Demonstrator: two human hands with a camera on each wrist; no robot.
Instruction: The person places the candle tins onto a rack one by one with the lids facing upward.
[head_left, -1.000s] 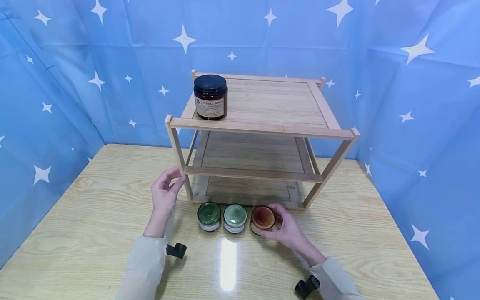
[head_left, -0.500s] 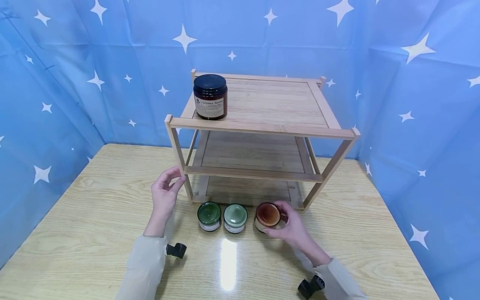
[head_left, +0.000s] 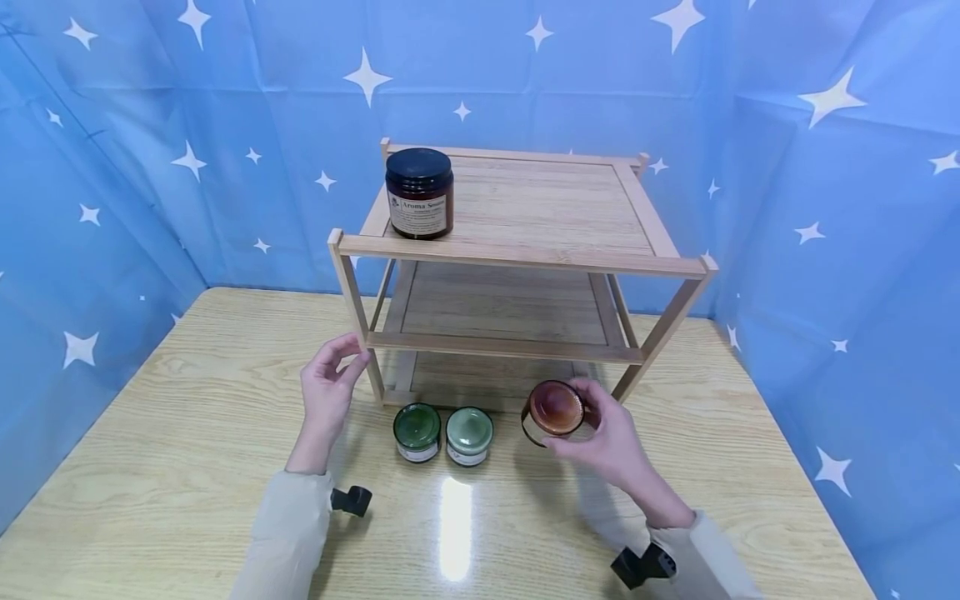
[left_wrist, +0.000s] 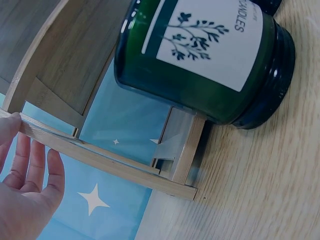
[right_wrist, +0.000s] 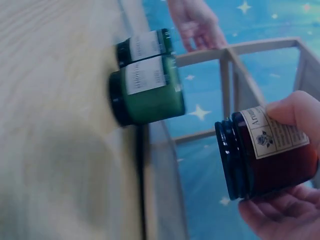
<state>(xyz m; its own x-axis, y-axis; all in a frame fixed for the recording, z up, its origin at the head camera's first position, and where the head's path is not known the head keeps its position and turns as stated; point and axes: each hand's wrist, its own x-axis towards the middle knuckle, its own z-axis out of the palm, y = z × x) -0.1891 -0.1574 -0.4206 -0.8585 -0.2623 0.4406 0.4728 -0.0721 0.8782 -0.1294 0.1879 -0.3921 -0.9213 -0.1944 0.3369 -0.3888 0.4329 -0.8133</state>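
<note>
My right hand (head_left: 617,442) grips an amber candle jar (head_left: 557,408) between thumb and fingers, above the table in front of the rack's lower right. The right wrist view shows this amber jar (right_wrist: 277,172) upside down, its black lid lowest and its label partly under my thumb. My left hand (head_left: 328,387) pinches the front left post of a wooden shelf rack (head_left: 510,254). Beside it on the table, a dark green candle jar (head_left: 417,427) and a pale green candle jar (head_left: 469,431) stand upside down, side by side, before the bottom shelf.
A larger dark jar (head_left: 420,196) with a black lid stands upright at the left of the rack's top shelf. Starry blue cloth (head_left: 480,75) hangs behind and at both sides of the wooden table (head_left: 187,433).
My right hand has lifted the amber jar off the table and carried it to the right, apart from the pale green jar. My left hand keeps its place at the post.
</note>
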